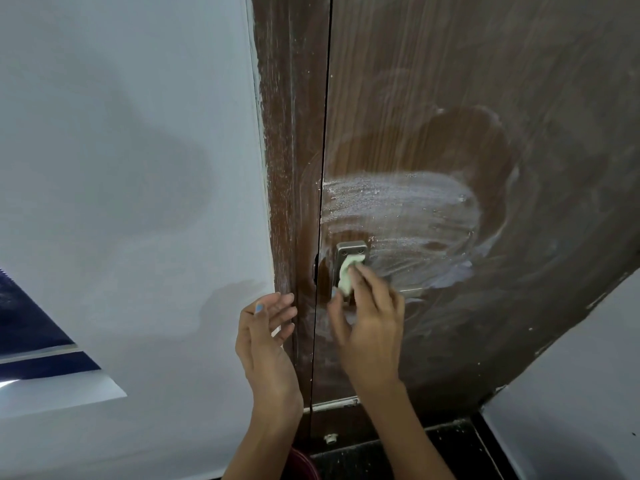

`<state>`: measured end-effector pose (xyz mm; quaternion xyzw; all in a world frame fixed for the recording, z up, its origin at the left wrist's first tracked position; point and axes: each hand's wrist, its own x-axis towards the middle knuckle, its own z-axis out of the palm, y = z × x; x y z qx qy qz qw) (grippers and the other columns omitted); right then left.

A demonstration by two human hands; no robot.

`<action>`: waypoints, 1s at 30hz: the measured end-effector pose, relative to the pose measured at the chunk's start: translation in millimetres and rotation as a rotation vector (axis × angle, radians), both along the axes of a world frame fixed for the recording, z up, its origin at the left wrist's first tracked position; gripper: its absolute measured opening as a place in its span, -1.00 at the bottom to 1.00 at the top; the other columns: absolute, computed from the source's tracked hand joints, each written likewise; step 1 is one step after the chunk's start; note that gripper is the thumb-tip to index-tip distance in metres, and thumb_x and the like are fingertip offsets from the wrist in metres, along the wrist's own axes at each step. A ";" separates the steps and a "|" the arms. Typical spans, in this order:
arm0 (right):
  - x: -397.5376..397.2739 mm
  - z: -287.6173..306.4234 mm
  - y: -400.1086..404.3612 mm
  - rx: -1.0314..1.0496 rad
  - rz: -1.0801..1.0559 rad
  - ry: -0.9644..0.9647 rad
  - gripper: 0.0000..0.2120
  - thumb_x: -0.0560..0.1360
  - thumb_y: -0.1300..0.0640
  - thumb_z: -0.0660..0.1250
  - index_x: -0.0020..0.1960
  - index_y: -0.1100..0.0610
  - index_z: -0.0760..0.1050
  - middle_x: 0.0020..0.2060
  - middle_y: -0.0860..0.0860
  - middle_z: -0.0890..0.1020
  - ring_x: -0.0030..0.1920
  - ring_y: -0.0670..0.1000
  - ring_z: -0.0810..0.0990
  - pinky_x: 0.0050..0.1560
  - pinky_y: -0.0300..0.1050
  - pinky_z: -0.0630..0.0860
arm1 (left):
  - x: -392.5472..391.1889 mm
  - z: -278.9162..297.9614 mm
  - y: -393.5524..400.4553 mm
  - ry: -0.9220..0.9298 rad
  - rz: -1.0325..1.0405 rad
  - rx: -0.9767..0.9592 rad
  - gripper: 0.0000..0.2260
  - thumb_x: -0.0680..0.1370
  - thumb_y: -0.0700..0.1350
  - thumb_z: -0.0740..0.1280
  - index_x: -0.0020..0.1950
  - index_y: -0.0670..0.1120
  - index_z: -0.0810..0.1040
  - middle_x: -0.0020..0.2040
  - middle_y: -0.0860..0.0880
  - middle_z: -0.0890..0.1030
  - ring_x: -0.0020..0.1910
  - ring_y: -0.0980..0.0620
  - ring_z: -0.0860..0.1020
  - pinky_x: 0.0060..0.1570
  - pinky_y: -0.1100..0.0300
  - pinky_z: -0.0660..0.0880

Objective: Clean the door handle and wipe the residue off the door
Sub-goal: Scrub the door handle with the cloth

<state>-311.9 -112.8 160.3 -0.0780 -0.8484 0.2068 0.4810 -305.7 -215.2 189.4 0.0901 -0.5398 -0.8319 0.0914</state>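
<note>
A brown wood-grain door (pixel 485 81) fills the upper right of the head view, smeared with white residue (pixel 398 209) above and beside the metal door handle plate (pixel 350 249). My right hand (pixel 367 323) pinches a small pale green cloth (pixel 347 276) and presses it against the handle plate. The lever of the handle is mostly hidden behind this hand. My left hand (pixel 266 337) is held up with straight fingers beside the brown door frame (pixel 287 168), its fingertips at the frame's edge, holding nothing.
A white wall (pixel 121 168) lies left of the frame, with a dark window opening (pixel 31 317) at the far left. Another white wall (pixel 571 375) is at the lower right. A dark dusty floor (pixel 433 452) and a small door stop (pixel 330 438) sit below.
</note>
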 end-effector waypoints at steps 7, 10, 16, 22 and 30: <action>-4.2 29.7 9.1 0.069 -0.164 -0.306 -0.89 0.44 0.19 0.33 -0.16 0.21 0.61 -0.18 0.08 0.62 -0.12 0.05 0.58 0.23 0.06 0.27 | 2.9 -1.4 0.6 -0.007 0.002 -0.003 -0.74 0.64 -0.13 0.08 -0.10 -0.05 0.53 -0.15 0.02 0.67 -0.12 0.04 0.61 -0.02 0.12 0.48; -6.3 41.4 4.3 0.089 -0.321 -0.382 -0.80 0.41 0.07 0.34 -0.34 0.14 0.56 -0.35 0.02 0.60 -0.12 0.07 0.52 0.13 0.12 0.15 | 4.0 0.5 -0.9 -0.019 0.003 0.000 -0.74 0.64 -0.14 0.08 -0.10 -0.06 0.53 -0.14 0.00 0.67 -0.11 0.02 0.60 0.00 0.09 0.48; -10.2 51.2 0.9 0.002 -0.409 -0.622 -0.67 0.46 -0.17 0.28 -0.30 0.05 0.52 -0.35 -0.08 0.57 0.13 0.03 0.44 0.23 0.19 -0.06 | 9.3 4.5 -3.9 -0.022 -0.006 0.001 -0.75 0.63 -0.14 0.09 -0.11 -0.06 0.53 -0.13 -0.02 0.67 -0.11 0.02 0.60 0.00 0.09 0.48; -2.7 48.1 20.5 -0.111 -0.259 -0.698 -0.71 0.55 -0.03 0.20 -0.31 0.03 0.46 -0.29 -0.07 0.44 0.28 0.06 0.32 0.33 0.34 -0.08 | 14.2 4.6 -9.4 -0.018 -0.014 -0.005 -0.77 0.63 -0.13 0.11 -0.12 -0.05 0.53 -0.15 0.01 0.67 -0.12 0.04 0.60 -0.01 0.11 0.47; 18.0 45.2 50.8 -0.454 -0.156 -0.387 -0.76 0.57 0.05 0.15 0.06 0.08 0.57 0.08 0.06 0.49 0.26 0.11 0.28 0.31 0.23 0.12 | 12.8 2.1 0.1 -0.037 -0.099 -0.040 -0.76 0.63 -0.13 0.12 -0.13 -0.07 0.54 -0.16 0.00 0.67 -0.09 0.01 0.60 -0.02 0.15 0.48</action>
